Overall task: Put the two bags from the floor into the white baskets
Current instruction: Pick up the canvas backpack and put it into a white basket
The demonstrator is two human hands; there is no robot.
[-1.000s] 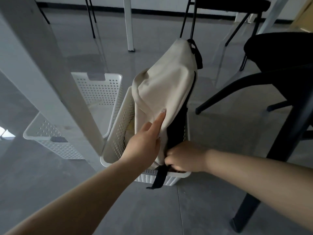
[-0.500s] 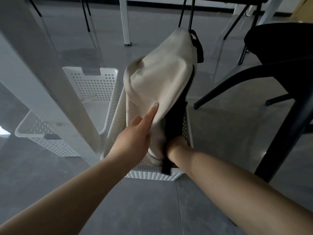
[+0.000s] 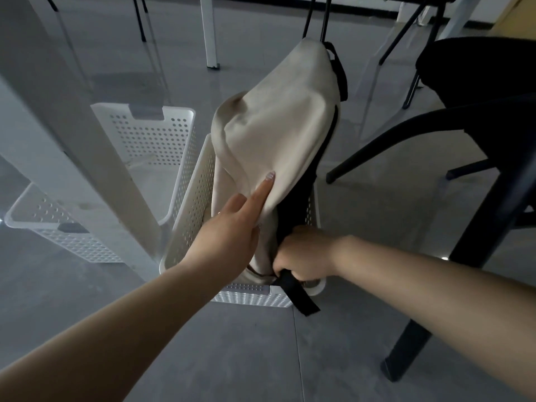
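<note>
1. Two bare arms reach in from the bottom of the frame over a wide patch of bare grey floor (image 3: pixel 261 358).
2. The right hand (image 3: pixel 304 258) is closed in a fist around the black strap (image 3: pixel 298 294) at the near end of the bag; the strap's loose end hangs out over the basket's near rim.
3. The left hand (image 3: pixel 232 230) lies mostly open against the bag's side, with one finger stretched out flat on the cloth. Whether its thumb grips the cloth cannot be seen.
4. The cream bag (image 3: pixel 275 134) stands upright in the near white basket (image 3: pixel 191 210), in the middle of the frame. Its top sticks up high above the rim. It is soft and creased, with a black back along its right side.
5. The bag fills most of the basket, so its bottom and the basket's inside are hidden.
6. A white table leg (image 3: pixel 72 134) slants across the left, covering part of the second white basket (image 3: pixel 150 134), which touches the first.
7. A black chair (image 3: pixel 478 111) crowds the right side.
8. More legs stand far off, cut off at the top.
</note>
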